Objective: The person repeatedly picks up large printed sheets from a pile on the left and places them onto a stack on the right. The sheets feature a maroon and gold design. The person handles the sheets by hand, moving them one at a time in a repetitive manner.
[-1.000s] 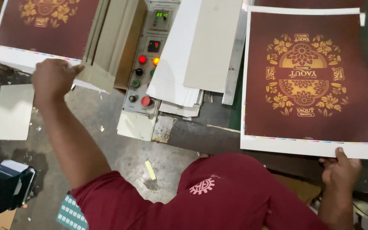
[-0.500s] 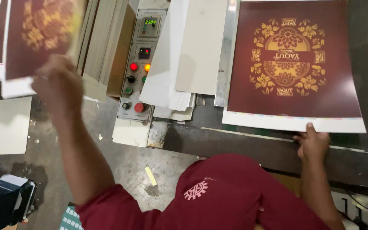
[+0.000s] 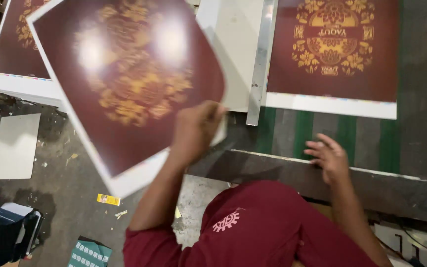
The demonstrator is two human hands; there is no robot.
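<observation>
left hand [image 3: 196, 129] grips blurred, probably maroon printed sheet [image 3: 129, 84].

Left hand [image 3: 196, 129] gripping lifted sheet [image 3: 124, 84] at its edge, over stack [image 3: 18, 64] at far left. Right hand [image 3: 328, 158] flat on feed table [image 3: 302, 136], just before flat sheet [image 3: 334, 54]. Metal rail [image 3: 259, 69] between the sheets.

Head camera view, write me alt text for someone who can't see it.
A person in a maroon shirt lifts a large maroon sheet with a gold ornamental print in the left hand. The right hand rests open at the edge of a green-striped table, where another printed sheet lies flat. A stack of similar sheets sits at far left.
</observation>
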